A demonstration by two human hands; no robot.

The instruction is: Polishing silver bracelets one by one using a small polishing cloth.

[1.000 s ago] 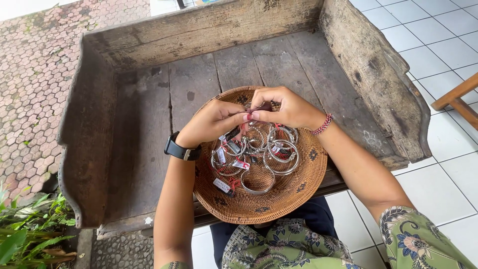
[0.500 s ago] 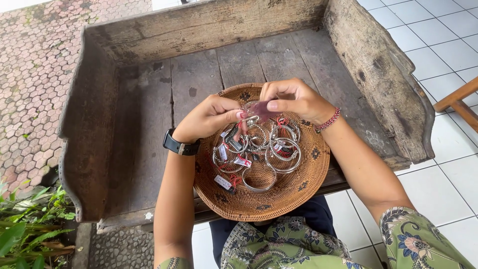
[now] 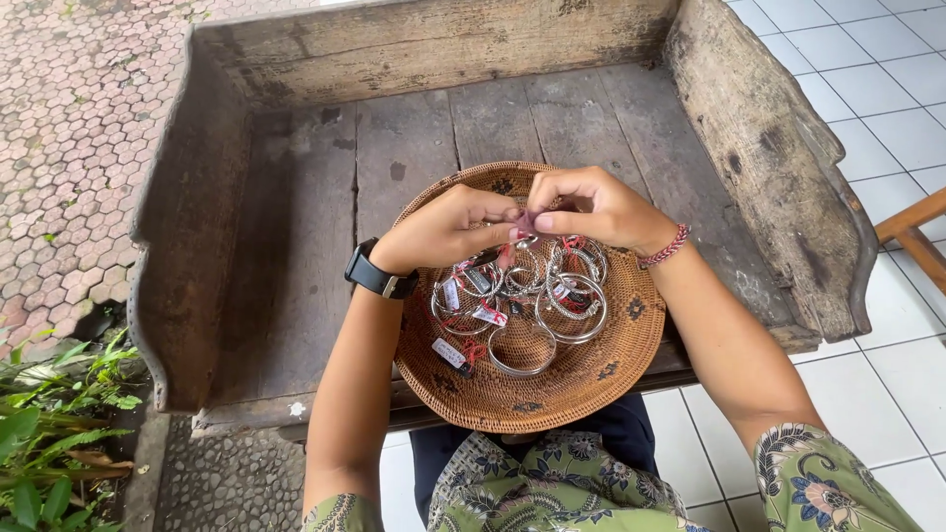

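Fingertips of left hand (image 3: 443, 229) and right hand (image 3: 591, 205) pinch 1 small pink tag (image 3: 522, 225) above woven basket (image 3: 611, 369).

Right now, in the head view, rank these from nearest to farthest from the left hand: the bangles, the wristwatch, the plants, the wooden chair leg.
1. Bangles: in the basket, just under the left hand.
2. Wristwatch: on that hand's own wrist; too close to call against the bangles.
3. Plants: bottom left corner.
4. Chair leg: far right edge.
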